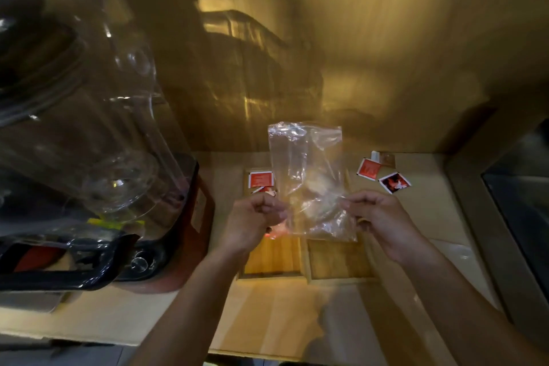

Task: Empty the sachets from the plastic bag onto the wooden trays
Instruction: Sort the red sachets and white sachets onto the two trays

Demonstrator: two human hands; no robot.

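A clear plastic bag (307, 163) hangs upside down above two wooden trays, its mouth held low between my hands. My left hand (255, 218) pinches the bag's left edge and my right hand (378, 221) pinches its right edge. The left wooden tray (274, 255) holds a red sachet (260, 179) at its far end and another reddish one (274, 232) just under my left hand. The right wooden tray (341, 258) lies beside it, mostly hidden behind the bag. Three sachets lie on the counter to the right: a red one (369, 169), a brown one (387, 160), a dark red one (394, 182).
A large blender (89, 134) with a clear cover and red base stands at the left, close to the trays. A wooden wall (386, 38) rises behind the counter. A dark metal-framed appliance (517, 196) borders the right side. The counter's front edge (267, 355) is near me.
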